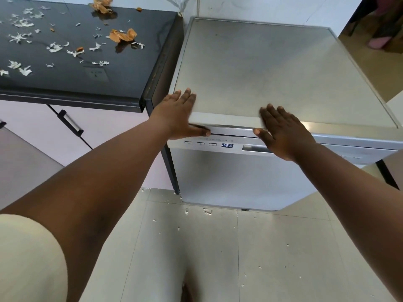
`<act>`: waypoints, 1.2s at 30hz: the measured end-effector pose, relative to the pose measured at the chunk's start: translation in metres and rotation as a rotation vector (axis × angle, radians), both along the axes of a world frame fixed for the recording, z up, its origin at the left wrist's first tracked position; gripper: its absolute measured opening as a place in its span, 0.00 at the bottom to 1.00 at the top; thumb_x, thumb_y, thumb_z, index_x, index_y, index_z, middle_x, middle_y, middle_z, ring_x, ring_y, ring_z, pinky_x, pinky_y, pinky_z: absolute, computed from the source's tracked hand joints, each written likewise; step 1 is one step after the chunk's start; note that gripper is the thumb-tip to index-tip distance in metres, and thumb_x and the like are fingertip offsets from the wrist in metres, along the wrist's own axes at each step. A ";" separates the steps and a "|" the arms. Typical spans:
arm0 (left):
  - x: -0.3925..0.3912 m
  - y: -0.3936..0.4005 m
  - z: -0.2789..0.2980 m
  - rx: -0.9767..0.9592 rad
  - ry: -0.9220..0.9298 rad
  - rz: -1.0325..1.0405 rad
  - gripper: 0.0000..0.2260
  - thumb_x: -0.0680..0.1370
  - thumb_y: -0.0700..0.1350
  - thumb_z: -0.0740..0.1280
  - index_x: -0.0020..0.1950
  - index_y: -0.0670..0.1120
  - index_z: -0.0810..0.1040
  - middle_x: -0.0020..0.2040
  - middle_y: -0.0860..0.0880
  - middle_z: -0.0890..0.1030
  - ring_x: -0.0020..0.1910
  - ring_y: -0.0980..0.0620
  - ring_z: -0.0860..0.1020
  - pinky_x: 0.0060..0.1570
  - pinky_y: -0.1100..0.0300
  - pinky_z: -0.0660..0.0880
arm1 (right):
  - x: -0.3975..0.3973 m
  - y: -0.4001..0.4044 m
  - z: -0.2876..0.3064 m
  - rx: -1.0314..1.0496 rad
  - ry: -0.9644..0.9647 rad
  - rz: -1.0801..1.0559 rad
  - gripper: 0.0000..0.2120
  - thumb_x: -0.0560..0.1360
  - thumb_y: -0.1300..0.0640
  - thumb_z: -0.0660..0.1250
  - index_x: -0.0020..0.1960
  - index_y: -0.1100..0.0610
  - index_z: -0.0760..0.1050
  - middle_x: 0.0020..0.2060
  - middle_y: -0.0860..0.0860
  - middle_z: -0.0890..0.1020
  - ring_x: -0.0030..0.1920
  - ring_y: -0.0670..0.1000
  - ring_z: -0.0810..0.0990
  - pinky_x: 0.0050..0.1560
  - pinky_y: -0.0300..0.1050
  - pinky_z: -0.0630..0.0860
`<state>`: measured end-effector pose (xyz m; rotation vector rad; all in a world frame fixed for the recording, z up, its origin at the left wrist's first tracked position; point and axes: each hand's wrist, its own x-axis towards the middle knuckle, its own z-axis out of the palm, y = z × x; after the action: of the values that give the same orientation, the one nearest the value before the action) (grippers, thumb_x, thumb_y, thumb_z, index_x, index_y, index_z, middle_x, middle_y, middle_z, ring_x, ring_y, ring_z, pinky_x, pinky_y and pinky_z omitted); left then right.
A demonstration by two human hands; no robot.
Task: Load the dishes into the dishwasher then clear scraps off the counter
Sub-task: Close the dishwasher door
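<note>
Resting flat-fingered on dishwasher (pixel 272 73) – left hand (pixel 181 114), right hand (pixel 281 131) | scraps (pixel 54 47) littering counter (pixel 122 68), floor (pixel 218 247)

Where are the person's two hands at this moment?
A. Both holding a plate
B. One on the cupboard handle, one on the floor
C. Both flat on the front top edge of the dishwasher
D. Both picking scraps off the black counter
C: the left hand and right hand lie with straight fingers over the front top edge of the dishwasher, whose door looks shut; the scraps sit untouched on the black counter.
</note>
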<state>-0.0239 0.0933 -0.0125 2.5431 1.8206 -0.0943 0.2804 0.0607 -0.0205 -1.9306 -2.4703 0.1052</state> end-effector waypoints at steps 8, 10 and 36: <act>-0.003 0.022 0.003 -0.038 0.016 -0.076 0.58 0.62 0.79 0.56 0.79 0.44 0.42 0.79 0.45 0.43 0.78 0.48 0.43 0.75 0.53 0.41 | 0.020 0.030 0.011 0.036 -0.039 0.162 0.46 0.67 0.22 0.43 0.78 0.46 0.47 0.78 0.48 0.51 0.78 0.50 0.50 0.76 0.47 0.49; -0.004 0.023 0.003 -0.033 0.005 -0.072 0.58 0.62 0.79 0.57 0.79 0.44 0.43 0.79 0.45 0.44 0.78 0.47 0.44 0.76 0.53 0.42 | 0.018 0.034 0.008 0.016 -0.019 0.155 0.47 0.66 0.21 0.44 0.78 0.45 0.46 0.78 0.45 0.50 0.78 0.48 0.48 0.76 0.46 0.47; -0.003 0.024 -0.003 -0.032 -0.020 -0.104 0.58 0.62 0.80 0.56 0.79 0.44 0.42 0.79 0.45 0.43 0.78 0.48 0.43 0.75 0.52 0.41 | 0.022 0.031 0.006 0.000 0.005 0.133 0.48 0.64 0.19 0.42 0.78 0.43 0.45 0.78 0.43 0.49 0.77 0.46 0.48 0.76 0.46 0.47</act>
<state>-0.0270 0.1168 -0.0153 2.6058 1.6655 -0.0975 0.3020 0.0919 -0.0147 -1.7617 -2.5941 0.1097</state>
